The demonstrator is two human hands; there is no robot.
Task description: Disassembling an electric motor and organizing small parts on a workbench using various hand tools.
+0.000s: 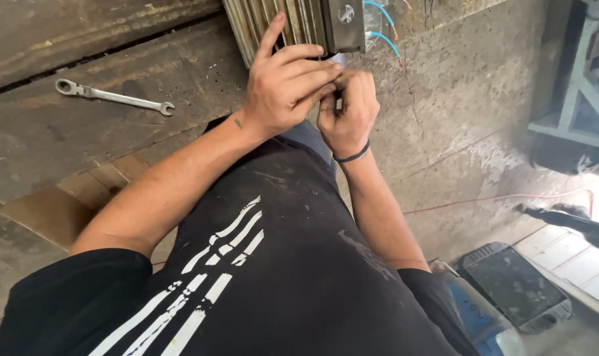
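Here both hands [316,95] pinch something hidden beneath the upright ribbed housing [293,23].

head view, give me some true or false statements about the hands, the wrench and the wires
1. Both hands are pressed together below a ribbed metal unit. True.
2. The wrench is in the left hand. False: it lies alone on the wooden surface, away from both hands.
3. The right hand has a dark band at its wrist. True.
4. The wires beside the unit are red. False: they are blue.
5. The left index finger points up along the ribs. True.
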